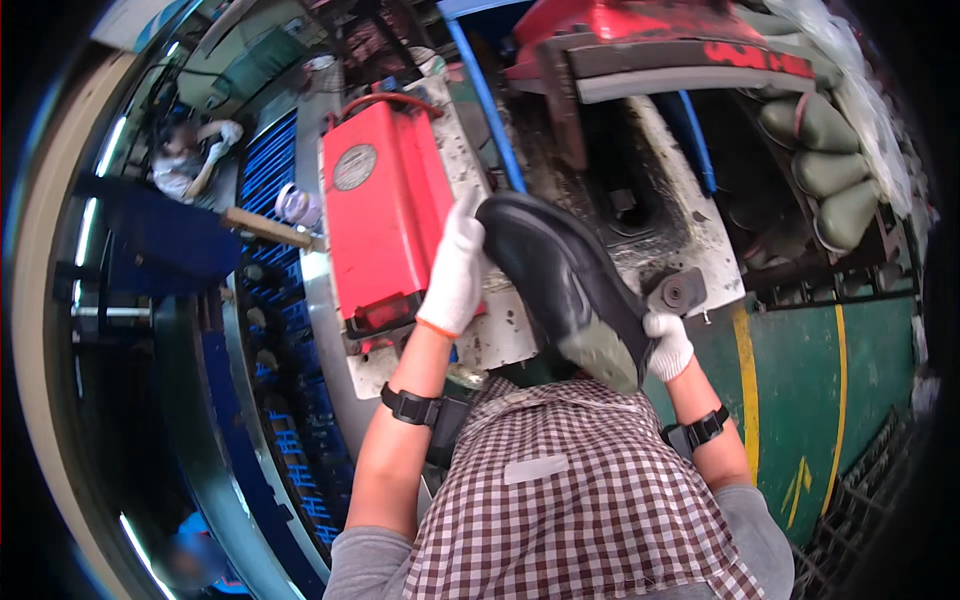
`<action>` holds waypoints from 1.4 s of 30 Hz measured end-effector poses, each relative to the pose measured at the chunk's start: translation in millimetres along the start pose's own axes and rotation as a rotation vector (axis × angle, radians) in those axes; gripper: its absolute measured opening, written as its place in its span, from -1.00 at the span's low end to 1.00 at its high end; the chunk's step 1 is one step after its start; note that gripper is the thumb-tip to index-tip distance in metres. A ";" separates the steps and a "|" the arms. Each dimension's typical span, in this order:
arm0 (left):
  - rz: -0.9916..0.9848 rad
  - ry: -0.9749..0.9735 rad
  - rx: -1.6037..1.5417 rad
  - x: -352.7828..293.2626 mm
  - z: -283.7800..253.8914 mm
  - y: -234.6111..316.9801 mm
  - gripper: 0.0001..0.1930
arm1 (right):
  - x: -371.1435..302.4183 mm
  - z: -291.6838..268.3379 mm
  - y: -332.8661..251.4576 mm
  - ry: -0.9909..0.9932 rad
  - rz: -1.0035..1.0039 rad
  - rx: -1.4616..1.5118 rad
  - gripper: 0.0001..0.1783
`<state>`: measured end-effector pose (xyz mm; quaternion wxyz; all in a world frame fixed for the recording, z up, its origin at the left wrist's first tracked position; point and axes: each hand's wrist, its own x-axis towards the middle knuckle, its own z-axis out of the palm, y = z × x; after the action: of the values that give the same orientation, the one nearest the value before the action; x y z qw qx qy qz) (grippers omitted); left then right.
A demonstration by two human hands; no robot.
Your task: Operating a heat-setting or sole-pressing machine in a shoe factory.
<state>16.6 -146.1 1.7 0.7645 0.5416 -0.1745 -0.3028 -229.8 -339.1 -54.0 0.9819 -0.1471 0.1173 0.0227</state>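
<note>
A black leather shoe upper (pixel 555 270) is held across the front of my apron, toe pointing up and to the left. A grey-green shoe last (pixel 600 352) shows in its opening at the lower end. My left hand (pixel 458 270), in a white glove with an orange cuff, lies along the toe, fingers together against its side. Around the heel end closes my gloved right hand (pixel 668 345), its fingers partly hidden by the shoe. Just beyond the right hand, a dark round-centred knob-like part (pixel 680 291) sits on the machine's worn white top (pixel 715 245).
A red machine housing (pixel 385 200) stands left of the shoe, a red press head (pixel 650 50) beyond it. Green lasts (pixel 835 172) fill a rack at right. A blue-slatted conveyor (pixel 275 160) runs along the left; a person (pixel 185 160) works there. Yellow lines (pixel 838 400) mark the green floor.
</note>
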 end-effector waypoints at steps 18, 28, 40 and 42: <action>0.127 0.257 0.174 -94.2 -10.2 66.7 -0.43 | 35.2 -26.6 102.0 -0.066 0.242 0.365 -0.01; 0.125 0.357 0.233 -91.4 -20.6 60.7 -0.40 | 35.4 -1.8 96.3 0.011 0.290 0.333 -0.09; 0.130 0.492 0.187 -98.4 -55.9 41.9 -0.47 | 52.4 -34.2 90.8 0.104 0.413 0.183 -0.25; 0.131 0.505 0.007 -108.3 -49.2 50.8 -0.28 | 61.2 2.0 78.3 0.048 0.427 0.035 -0.22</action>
<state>-22.1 -28.2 38.4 0.8001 0.5901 -0.0139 -0.1073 -176.0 -263.1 -88.8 0.9541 -0.1022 0.1694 0.2248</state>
